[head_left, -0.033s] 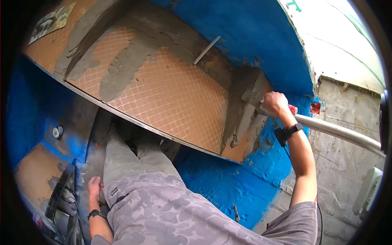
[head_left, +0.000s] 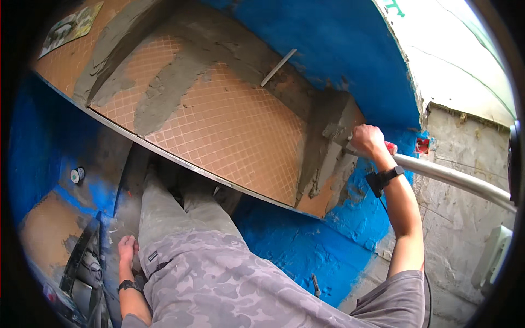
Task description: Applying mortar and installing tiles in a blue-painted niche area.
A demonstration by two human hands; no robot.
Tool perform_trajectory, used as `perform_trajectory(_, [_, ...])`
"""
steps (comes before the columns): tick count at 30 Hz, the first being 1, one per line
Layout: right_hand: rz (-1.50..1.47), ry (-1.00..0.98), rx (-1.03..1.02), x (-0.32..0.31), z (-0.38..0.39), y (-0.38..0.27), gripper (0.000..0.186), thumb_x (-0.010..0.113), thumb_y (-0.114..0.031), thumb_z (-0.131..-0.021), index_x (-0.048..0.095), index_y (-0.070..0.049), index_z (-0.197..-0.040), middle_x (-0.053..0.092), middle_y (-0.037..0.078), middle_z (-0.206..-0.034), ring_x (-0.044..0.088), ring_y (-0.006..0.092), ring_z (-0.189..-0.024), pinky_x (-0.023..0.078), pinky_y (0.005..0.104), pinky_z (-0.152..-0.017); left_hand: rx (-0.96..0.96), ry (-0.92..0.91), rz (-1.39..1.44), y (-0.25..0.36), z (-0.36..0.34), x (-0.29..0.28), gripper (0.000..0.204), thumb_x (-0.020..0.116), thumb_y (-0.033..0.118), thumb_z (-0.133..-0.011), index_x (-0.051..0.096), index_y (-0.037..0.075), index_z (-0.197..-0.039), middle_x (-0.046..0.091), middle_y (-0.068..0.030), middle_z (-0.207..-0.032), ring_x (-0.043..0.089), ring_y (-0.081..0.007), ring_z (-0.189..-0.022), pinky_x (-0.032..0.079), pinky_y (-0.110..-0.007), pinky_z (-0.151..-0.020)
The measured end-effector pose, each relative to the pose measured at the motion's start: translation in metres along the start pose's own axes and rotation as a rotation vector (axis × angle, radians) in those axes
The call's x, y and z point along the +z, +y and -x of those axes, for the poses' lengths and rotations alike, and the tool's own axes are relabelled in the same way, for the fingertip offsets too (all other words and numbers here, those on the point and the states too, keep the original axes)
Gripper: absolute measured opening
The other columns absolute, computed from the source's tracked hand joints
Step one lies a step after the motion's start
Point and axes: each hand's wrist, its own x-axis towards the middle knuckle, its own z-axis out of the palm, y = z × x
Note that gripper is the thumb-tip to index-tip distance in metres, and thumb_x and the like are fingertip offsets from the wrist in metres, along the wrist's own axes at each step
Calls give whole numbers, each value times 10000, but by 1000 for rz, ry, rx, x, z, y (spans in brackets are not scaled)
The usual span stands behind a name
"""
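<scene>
Between two and three o'clock, the right hand [head_left: 367, 138] closes in a fist around a tool [head_left: 390, 147], whose red end shows beyond it, beside the mortar [head_left: 322, 150] at the board's right end. The pipe [head_left: 454, 170] lies at three o'clock. At eight o'clock, the left hand [head_left: 128, 249] hangs loosely curled beside the trousers [head_left: 164, 210]; whether it grips anything, I cannot tell. The grid-scored board [head_left: 235, 131] spans eleven to four, with a strip [head_left: 279, 68] at twelve.

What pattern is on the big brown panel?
The panel has a pale grid, seen best in the head view.
</scene>
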Motion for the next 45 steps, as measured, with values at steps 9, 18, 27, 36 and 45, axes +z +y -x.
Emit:
perform_trajectory(9, [15, -52, -98, 17, 56, -21, 246, 569, -196, -854, 783, -80, -817, 760, 190, -903, 760, 327, -861, 601, 440, -766, -92, -1, 108, -10, -14, 10, 172, 607, 257, -997, 636, 88, -978, 644, 3, -795, 613, -110, -638, 459, -269, -540])
perform_trajectory(18, [0, -41, -73, -10, 87, -14, 244, 570, -180, -822, 778, -54, -803, 747, 218, -872, 756, 349, -837, 602, 447, -763, -60, -76, 133, -8, -25, 12, 219, 620, 258, -997, 647, 76, -1117, 653, 3, -837, 591, -101, -663, 482, -273, -596])
perform_trajectory(27, [16, -34, -80, 28, 20, -37, 251, 576, -193, -870, 801, -90, -915, 770, 165, -979, 757, 319, -927, 604, 423, -816, -115, -9, 133, 12, -17, -20, 196, 617, 265, -1000, 631, 85, -1077, 646, 1, -864, 618, -115, -676, 483, -277, -596])
perform_trajectory(36, [-144, -5, -3, 41, 161, -65, 242, 571, -212, -855, 782, -120, -778, 762, 143, -830, 761, 295, -782, 595, 424, -703, 200, -61, -164, 75, -71, -72, 173, 652, 222, -962, 666, 55, -923, 631, -9, -739, 560, -112, -579, 445, -283, -505])
perform_trajectory(45, [-736, -103, 577, 67, 420, -227, 327, 644, -348, -832, 717, -30, -847, 738, 214, -861, 736, 356, -839, 586, 481, -752, 365, -133, -632, 220, -174, -157, 373, 727, 283, -916, 735, -31, -1117, 750, -109, -1016, 676, -212, -922, 541, -364, -842])
